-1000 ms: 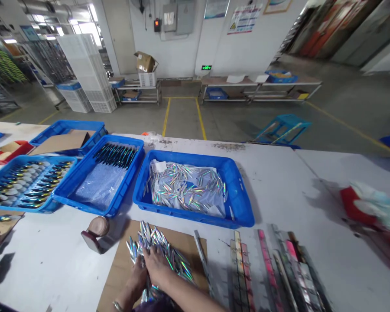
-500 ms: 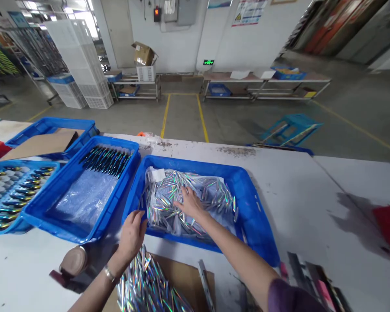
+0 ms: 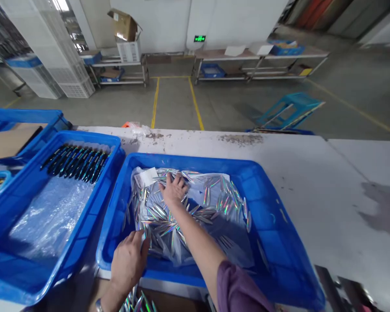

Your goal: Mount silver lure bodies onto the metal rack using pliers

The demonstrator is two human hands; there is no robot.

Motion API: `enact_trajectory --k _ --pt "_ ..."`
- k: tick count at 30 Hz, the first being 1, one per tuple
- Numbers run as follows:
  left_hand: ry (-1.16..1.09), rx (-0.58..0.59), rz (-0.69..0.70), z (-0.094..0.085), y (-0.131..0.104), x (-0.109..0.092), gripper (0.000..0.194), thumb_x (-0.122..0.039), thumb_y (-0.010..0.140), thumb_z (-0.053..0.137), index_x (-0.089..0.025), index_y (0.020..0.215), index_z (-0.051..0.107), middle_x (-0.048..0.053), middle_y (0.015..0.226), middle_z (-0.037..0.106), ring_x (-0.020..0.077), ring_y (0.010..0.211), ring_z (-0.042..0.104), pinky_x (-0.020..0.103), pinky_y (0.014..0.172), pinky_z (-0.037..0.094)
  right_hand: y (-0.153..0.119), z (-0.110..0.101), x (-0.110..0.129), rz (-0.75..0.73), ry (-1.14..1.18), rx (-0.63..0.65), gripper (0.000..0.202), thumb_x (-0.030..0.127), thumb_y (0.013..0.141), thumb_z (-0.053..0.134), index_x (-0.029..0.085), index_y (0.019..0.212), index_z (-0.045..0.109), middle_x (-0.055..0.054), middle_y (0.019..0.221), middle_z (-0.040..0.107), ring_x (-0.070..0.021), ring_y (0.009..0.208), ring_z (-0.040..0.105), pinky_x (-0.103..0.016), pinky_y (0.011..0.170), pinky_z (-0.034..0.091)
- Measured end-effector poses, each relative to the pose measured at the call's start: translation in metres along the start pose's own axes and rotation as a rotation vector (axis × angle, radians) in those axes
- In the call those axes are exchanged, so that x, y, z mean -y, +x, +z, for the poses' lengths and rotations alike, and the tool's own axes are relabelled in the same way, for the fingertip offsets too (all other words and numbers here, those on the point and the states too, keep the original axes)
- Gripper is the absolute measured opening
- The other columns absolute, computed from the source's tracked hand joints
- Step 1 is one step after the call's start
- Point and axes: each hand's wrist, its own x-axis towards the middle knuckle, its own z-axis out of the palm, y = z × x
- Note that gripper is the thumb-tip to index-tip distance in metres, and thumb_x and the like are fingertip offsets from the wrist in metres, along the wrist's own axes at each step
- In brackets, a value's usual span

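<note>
My right hand reaches into a blue tray, fingers spread and pressed down on the silvery fishing-lure bodies near its far left part. These slim, shiny pieces lie loose on a clear plastic liner, with a white paper slip among them. At the tray's front left rim is my left hand, fingers curled and thumb close to them; what they hold, if anything, I cannot make out. Below it, more silvery lure bodies show at the bottom edge, partly cut off.
To the left stands another blue tray with a row of dark lures over plastic film. Behind it, brown cardboard lies on a further blue tray. A blue stool stands beyond the white table.
My right hand has moved to the far left part of the tray, and lure bodies there have shifted, baring more liner. My left hand stays by the rim. The view has tipped down and closer.
</note>
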Motion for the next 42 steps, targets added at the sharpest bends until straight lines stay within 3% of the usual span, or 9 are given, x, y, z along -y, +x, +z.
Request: enact_trajectory --k 5,11,14,17,20,30,34,38,42 --pt "0.008 -0.031 0.027 0.004 -0.001 0.001 0.03 -0.036 0.103 0.044 -0.023 0.111 0.07 0.008 0.103 0.074 0.0229 0.092 0.073 0.03 0.077 0.052 0.001 -0.005 -0.011 -0.032 -0.03 0.05 0.055 0.044 0.097 0.055 0.026 0.148 0.048 -0.023 0.153 0.036 -0.0397 0.13 0.037 -0.056 0.097 0.034" --pt "0.027 -0.031 0.016 0.003 0.0 0.001 0.033 -0.037 0.104 0.041 -0.022 0.111 0.069 0.007 0.103 0.074 0.0231 0.092 0.073 0.031 0.077 0.051 0.012 -0.006 0.0 -0.007 -0.055 0.078 0.065 0.054 0.097 0.052 0.025 0.154 0.039 -0.026 0.162 0.021 -0.0461 0.139 0.026 -0.064 0.1 0.028" --pt "0.041 -0.014 0.011 0.003 0.002 0.002 0.034 -0.038 0.104 0.04 -0.022 0.113 0.068 0.008 0.106 0.074 0.0226 0.094 0.072 0.031 0.078 0.05 0.013 -0.008 0.005 0.004 -0.056 0.072 0.058 0.052 0.098 0.05 0.026 0.15 0.043 -0.026 0.155 0.032 -0.0423 0.134 0.034 -0.06 0.098 0.034" --pt "0.048 0.007 -0.005 0.0 0.003 0.001 0.033 -0.038 0.105 0.04 -0.022 0.112 0.068 0.007 0.106 0.074 0.0218 0.093 0.072 0.03 0.076 0.049 0.016 -0.013 0.004 0.012 -0.054 0.078 0.043 0.041 0.101 0.049 0.026 0.141 0.051 -0.023 0.142 0.045 -0.0354 0.124 0.045 -0.05 0.092 0.043" --pt "0.042 0.02 -0.025 -0.003 0.003 -0.001 0.03 -0.036 0.104 0.041 -0.023 0.11 0.068 0.006 0.104 0.074 0.0214 0.092 0.072 0.029 0.074 0.048 0.021 -0.018 -0.001 0.009 -0.048 0.094 0.036 0.031 0.101 0.051 0.025 0.136 0.054 -0.02 0.136 0.049 -0.0323 0.122 0.048 -0.042 0.085 0.049" --pt "0.014 0.019 -0.076 -0.009 0.002 -0.012 0.028 -0.034 0.104 0.043 -0.021 0.094 0.066 0.005 0.095 0.072 0.0204 0.086 0.071 0.028 0.069 0.042 0.012 -0.02 -0.016 -0.083 0.005 0.187 0.033 0.027 0.099 0.058 0.015 0.13 0.056 -0.012 0.129 0.06 -0.0274 0.12 0.057 -0.045 0.095 0.051" --pt "0.023 0.017 -0.086 -0.01 0.004 -0.013 0.028 -0.035 0.103 0.044 -0.02 0.094 0.066 0.006 0.097 0.072 0.0213 0.085 0.071 0.028 0.067 0.04 0.007 -0.042 -0.037 -0.081 0.089 0.224 0.035 0.021 0.095 0.061 0.013 0.129 0.054 -0.011 0.118 0.065 -0.0246 0.106 0.064 -0.043 0.093 0.051" --pt "0.026 0.007 -0.095 -0.01 0.006 -0.012 0.031 -0.036 0.103 0.042 -0.02 0.094 0.067 0.008 0.097 0.073 0.0217 0.084 0.071 0.028 0.066 0.04 -0.003 -0.079 -0.052 -0.126 0.229 0.216 0.036 0.014 0.091 0.055 0.012 0.126 0.05 -0.013 0.113 0.066 -0.0247 0.103 0.063 -0.037 0.089 0.048" --pt "0.021 -0.012 -0.105 -0.008 0.01 -0.013 0.034 -0.036 0.103 0.042 -0.018 0.092 0.068 0.011 0.098 0.073 0.0233 0.084 0.072 0.03 0.068 0.044 -0.036 -0.12 -0.056 -0.246 0.392 0.245 0.035 0.015 0.086 0.052 0.016 0.12 0.045 -0.009 0.106 0.066 -0.0227 0.094 0.062 -0.032 0.08 0.047"
